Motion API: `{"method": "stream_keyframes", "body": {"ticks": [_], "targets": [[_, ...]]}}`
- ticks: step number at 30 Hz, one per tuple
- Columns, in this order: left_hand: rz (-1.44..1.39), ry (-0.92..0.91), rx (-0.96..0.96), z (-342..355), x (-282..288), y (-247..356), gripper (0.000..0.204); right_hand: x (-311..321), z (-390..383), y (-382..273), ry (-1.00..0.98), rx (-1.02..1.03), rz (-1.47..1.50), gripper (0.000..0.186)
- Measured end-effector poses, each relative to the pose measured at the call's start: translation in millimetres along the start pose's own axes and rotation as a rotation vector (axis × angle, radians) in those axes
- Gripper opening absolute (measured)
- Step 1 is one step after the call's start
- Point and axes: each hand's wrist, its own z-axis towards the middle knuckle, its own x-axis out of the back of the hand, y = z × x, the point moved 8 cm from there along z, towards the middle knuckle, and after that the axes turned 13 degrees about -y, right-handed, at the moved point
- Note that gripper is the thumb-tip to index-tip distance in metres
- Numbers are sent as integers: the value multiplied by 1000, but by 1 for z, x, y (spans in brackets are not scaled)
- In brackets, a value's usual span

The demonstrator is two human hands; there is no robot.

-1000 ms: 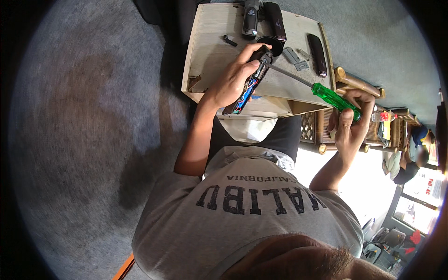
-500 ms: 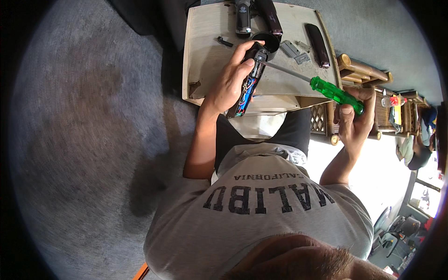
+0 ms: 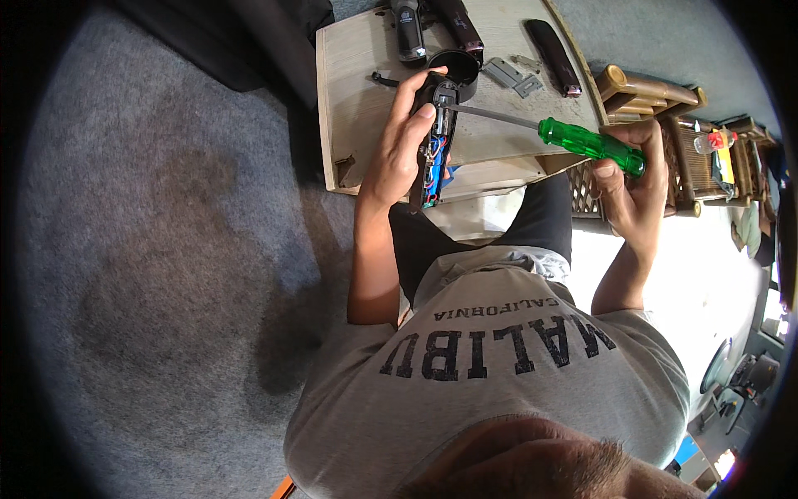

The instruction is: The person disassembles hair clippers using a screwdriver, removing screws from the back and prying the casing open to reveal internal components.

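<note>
Your screwdriver point(image 3: 586, 140) has a glossy, see-through green plastic handle and a smooth grey metal shaft point(image 3: 499, 116). Above the centre of the frame, the opened device point(image 3: 439, 137) shows a smooth dark plastic casing around a shiny blue wrapping. At the top, the table point(image 3: 357, 116) looks like pale wood, scuffed and chipped at its edge; the dark reddish shell point(image 3: 553, 56) there is glossy plastic. Your grey shirt point(image 3: 499, 407) is matt cloth with worn-looking print, your black trousers point(image 3: 544, 212) matt cloth. At right, the bamboo furniture point(image 3: 652, 96) has a polished sheen.
</note>
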Motion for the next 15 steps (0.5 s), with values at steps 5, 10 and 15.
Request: {"method": "stream_keyframes", "body": {"ticks": [5,10,15], "targets": [[15,0,-28,1,1,-3,49,-10,5,1,27,116,61,53],[7,-19,-32,1,0,-2,49,-8,4,6,11,36,196,48],[24,-22,-48,2,2,-3,48,-12,1,4,-64,-82,97,50]]}}
